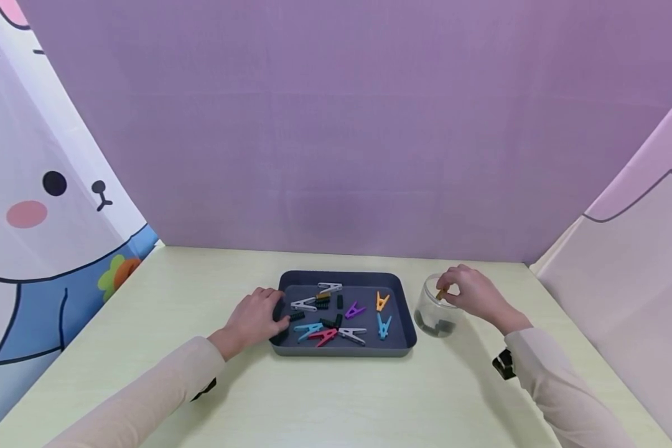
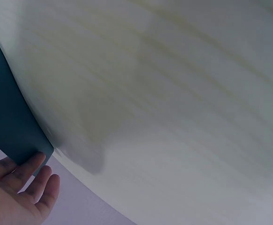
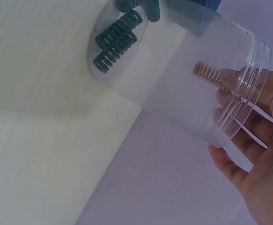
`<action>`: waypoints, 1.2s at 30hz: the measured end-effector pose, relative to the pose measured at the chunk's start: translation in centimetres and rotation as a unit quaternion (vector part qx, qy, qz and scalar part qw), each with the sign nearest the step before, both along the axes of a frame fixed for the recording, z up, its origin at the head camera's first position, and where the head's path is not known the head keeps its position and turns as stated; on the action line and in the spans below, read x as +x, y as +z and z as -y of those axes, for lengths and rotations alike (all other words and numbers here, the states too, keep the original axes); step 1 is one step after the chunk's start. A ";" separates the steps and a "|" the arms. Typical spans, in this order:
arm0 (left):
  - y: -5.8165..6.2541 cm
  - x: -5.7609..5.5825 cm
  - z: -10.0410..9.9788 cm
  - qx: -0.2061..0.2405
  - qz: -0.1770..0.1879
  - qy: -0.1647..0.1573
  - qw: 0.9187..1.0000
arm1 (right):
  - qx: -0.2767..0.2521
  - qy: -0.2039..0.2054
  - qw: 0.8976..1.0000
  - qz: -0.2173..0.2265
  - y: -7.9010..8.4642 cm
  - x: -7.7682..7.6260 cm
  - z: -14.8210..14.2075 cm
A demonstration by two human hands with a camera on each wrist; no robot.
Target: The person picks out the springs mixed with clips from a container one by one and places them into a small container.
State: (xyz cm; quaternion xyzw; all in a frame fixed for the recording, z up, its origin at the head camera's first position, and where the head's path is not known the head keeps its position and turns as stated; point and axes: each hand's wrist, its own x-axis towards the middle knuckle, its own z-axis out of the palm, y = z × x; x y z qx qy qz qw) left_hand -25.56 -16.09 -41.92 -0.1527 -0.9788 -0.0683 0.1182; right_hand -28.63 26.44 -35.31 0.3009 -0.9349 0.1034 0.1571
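My right hand [image 1: 473,294] pinches a gold-coloured coil spring [image 3: 207,72] between thumb and fingers, inside the mouth of a clear round jar [image 1: 427,305]. Several dark coil springs [image 3: 116,35] lie at the bottom of that jar. My left hand [image 1: 254,317] holds the left side of a dark grey tray [image 1: 344,351], its thumb over the rim; in the left wrist view, its fingers touch the tray's outer wall [image 2: 12,112]. Inside the tray are several plastic clips, among them a purple clip [image 1: 354,310] and a red clip [image 1: 323,336], and several black springs [image 1: 297,316].
The tray stands on a pale wood-grain table [image 1: 336,398], with the jar close to its right side. A purple cloth backdrop [image 1: 336,137] rises behind the table. Printed cartoon cloth [image 1: 39,199] hangs at the left, and another pale cloth [image 1: 633,267] at the right.
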 end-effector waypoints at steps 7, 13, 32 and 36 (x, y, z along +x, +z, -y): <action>0.0 0.1 -0.1 0.002 0.003 0.003 1.000 | -0.002 0.003 1.000 0.007 -0.1 0.0 -0.1; 0.0 0.1 -0.1 0.005 0.003 0.004 1.000 | -0.010 0.006 1.000 0.020 -0.1 0.1 -0.1; 0.0 0.2 0.0 0.000 -0.001 0.008 1.000 | -0.005 -0.004 1.000 0.004 0.0 0.3 -0.2; 0.1 0.3 -0.1 0.000 -0.003 0.008 1.000 | -0.006 0.000 1.000 -0.001 0.0 0.3 -0.2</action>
